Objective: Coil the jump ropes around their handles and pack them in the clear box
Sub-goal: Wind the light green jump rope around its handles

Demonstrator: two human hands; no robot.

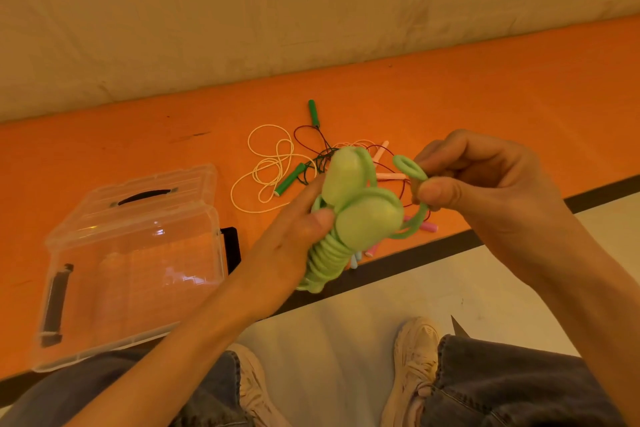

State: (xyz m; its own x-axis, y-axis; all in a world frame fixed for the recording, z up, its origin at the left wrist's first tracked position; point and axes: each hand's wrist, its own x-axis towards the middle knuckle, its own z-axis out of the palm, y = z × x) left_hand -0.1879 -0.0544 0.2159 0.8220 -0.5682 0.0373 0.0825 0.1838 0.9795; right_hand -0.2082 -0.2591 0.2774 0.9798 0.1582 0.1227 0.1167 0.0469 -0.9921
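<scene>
The pale green jump rope (349, 211) is being gripped at its paired handles by the left hand (294, 236), keeping the coils tight, while the loose end is being pinched by the right hand (485, 184). The clear box (131, 267) is lying open nearby on the orange mat (485, 87).

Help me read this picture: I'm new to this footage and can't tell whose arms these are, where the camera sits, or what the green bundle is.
There is one picture, taken by a camera worn on a person's head, looking down at their own arms, knees and shoes. The left hand holds a light green jump rope: two handles side by side with rope already coiled round them. The right hand has its grip pinched on the loose end. Below, on the orange surface, lie uncoiled ropes: a cream rope, dark green handles and pink handles. At left stands the clear box, lid open, with nothing clearly visible inside.
</scene>
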